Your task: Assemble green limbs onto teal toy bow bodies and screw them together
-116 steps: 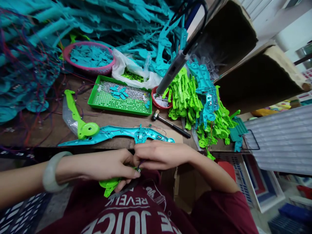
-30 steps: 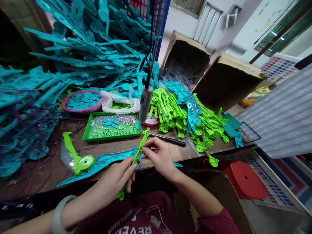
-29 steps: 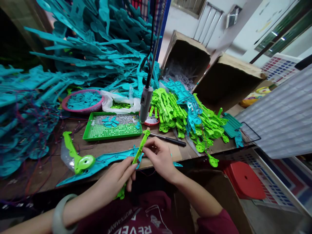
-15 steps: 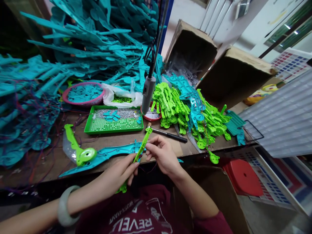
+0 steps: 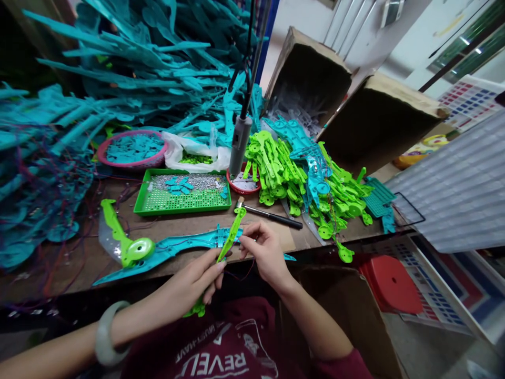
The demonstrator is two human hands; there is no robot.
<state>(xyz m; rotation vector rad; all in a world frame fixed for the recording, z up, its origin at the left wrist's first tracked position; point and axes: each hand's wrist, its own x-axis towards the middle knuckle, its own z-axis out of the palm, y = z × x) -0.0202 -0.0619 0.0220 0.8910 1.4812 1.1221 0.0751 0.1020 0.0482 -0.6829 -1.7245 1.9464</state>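
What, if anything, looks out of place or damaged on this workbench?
One green part, at right, hangs over the front edge of the bench, so it may slip off. Small blue pieces lie on silvery bits in the green tray, perhaps strays. The green piece in the left hand shows no visible damage.

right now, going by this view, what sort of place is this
Probably a small factory or assembly workshop: a heap of similar teal plastic parts, a green tray holding small metal bits, and a hammer on the table suggest it.
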